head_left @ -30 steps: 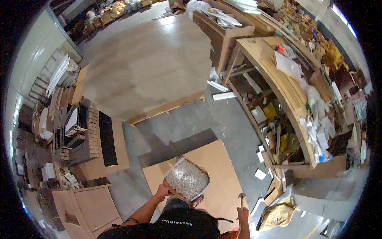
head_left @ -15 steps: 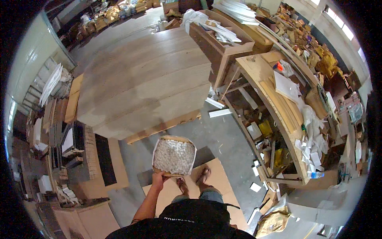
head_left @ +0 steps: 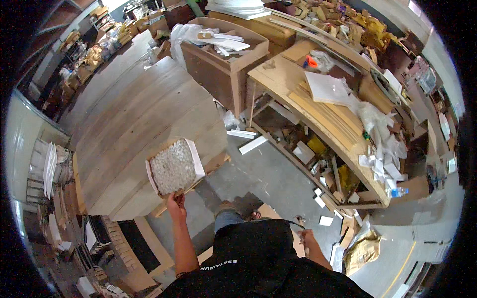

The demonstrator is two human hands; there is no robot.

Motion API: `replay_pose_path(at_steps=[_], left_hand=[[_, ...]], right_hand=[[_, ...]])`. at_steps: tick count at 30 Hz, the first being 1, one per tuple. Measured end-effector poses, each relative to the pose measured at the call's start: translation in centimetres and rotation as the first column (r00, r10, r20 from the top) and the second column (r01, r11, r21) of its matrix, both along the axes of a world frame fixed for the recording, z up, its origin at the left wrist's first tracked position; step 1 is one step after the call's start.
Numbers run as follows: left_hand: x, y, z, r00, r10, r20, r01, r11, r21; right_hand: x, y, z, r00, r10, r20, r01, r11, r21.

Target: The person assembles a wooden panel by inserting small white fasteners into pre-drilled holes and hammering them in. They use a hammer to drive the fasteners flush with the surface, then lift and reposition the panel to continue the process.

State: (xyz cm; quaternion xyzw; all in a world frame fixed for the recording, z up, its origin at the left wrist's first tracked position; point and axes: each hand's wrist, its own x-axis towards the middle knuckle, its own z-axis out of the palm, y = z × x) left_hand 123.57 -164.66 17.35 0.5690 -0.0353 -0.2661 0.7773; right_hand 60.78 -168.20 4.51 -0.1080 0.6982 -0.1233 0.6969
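Head view: left of centre, the left hand [head_left: 177, 202] pinches the near edge of an open box [head_left: 197, 158] of whitish pieces [head_left: 173, 166]; lower right, the right hand's [head_left: 308, 237] fingers curl around a hammer [head_left: 300, 218]. Holding level should prevent spills.

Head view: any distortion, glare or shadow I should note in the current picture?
Head view: fisheye bends the workbench's front edge and blackens the corners; head view: the window, upper right, looks washed out; head view: dark shadow on the grey floor; head view: the box's pale pieces blend together.
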Motion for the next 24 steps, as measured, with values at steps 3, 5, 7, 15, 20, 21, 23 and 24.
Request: replay_pose_path(at_steps=[3,5,7,15,20,21,23,24], left_hand=[[4.7,-5.8,1.6,0.988,0.062,-0.143,-0.071,0.995,-0.063],[7.9,-9.7,3.5,0.985,0.119,-0.123,-0.122,0.992,-0.023],[11.6,-12.4,4.6,0.975,0.193,-0.113,-0.194,0.981,0.003],[25.2,-24.4,-1.0,0.986,0.140,-0.096,-0.145,0.989,-0.043],[30.4,-28.2,-2.0,0.970,0.227,-0.089,-0.227,0.974,0.006],[30.6,-28.1,-2.0,0.968,0.251,0.021,-0.251,0.968,0.001],[31.3,-28.9,-3.7,0.970,0.230,0.075,-0.237,0.965,0.115],[31.6,-30.1,-4.8,0.976,0.198,0.094,-0.212,0.963,0.169]], right_hand=[[0.1,-4.8,-2.2,0.868,0.307,-0.390,-0.415,0.880,-0.231],[2.3,-8.6,-1.6,0.926,0.176,-0.335,-0.260,0.939,-0.226],[7.6,-13.2,2.3,0.930,0.122,-0.346,-0.202,0.957,-0.208],[19.4,-28.0,-8.3,0.800,0.177,-0.574,-0.390,0.879,-0.273],[28.2,-38.9,-4.0,0.678,0.167,-0.716,-0.642,0.609,-0.466],[32.1,-42.6,2.6,0.570,0.211,-0.794,-0.762,0.499,-0.414],[34.8,-49.1,7.4,0.542,0.268,-0.796,-0.788,0.492,-0.371],[33.2,-52.8,3.9,0.439,0.171,-0.882,-0.855,0.380,-0.352]])
